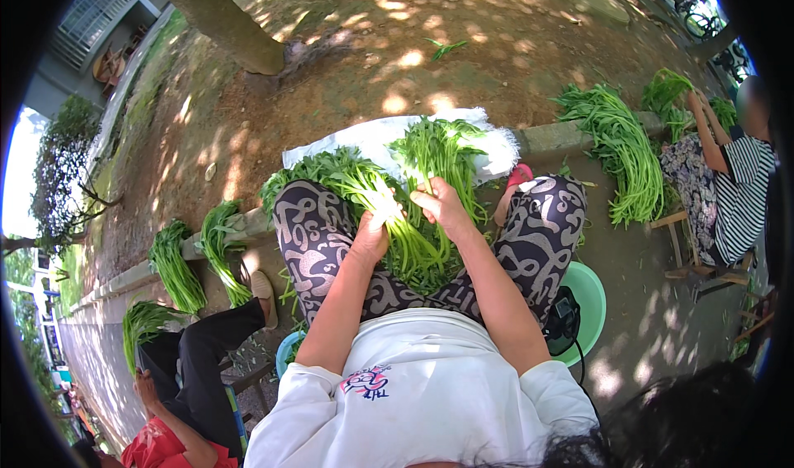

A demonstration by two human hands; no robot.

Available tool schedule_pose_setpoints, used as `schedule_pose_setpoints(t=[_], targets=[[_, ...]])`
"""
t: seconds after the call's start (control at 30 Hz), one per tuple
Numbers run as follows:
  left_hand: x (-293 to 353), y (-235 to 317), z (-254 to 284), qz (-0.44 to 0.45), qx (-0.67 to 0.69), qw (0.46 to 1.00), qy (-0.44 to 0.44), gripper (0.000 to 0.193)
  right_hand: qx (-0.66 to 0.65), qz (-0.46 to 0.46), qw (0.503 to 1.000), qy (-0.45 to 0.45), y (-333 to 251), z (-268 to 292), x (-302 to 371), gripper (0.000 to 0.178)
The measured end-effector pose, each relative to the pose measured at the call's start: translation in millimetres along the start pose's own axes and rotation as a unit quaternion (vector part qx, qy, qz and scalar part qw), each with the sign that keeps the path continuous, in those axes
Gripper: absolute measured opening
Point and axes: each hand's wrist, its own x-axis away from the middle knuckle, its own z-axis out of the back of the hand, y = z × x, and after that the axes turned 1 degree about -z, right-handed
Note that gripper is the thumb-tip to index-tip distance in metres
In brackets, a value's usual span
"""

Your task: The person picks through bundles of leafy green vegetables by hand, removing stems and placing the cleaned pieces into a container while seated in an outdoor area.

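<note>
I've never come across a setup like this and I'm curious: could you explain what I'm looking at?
There is no machine at work here, just a person's two bare hands. The single picture comes from a wide camera worn on the head, looking down, so straight edges bend. The fingers of the right hand hold an upright bunch of greens. The left hand is at a leaning bunch; glare hides how it grips. More stalks lie between the knees. Beyond is a white sheet, and a green tub stands by the right leg. A person in red sits at the left, a person in stripes at the right, both with greens too.
</note>
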Motion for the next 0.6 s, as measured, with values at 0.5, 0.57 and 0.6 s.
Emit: schedule_pose_setpoints(t=[0.5, 0.57, 0.6], targets=[[0.2, 0.0, -0.6, 0.027, -0.004, 1.000, -0.012, 0.042, 0.008, 0.019, 1.000, -0.020, 15.6, -3.0, -0.1, 0.025], [-1.7, -1.8, -3.9, 0.029, -0.004, 1.000, 0.011, 0.039, -0.006, 0.024, 0.999, 0.029, 21.0, 2.8, -4.2, 0.017], [-2.1, -2.0, -0.4, 0.025, -0.009, 0.999, 0.027, 0.038, -0.053, 0.006, 0.997, 0.057, 17.8, -0.8, -3.8, 0.016]])
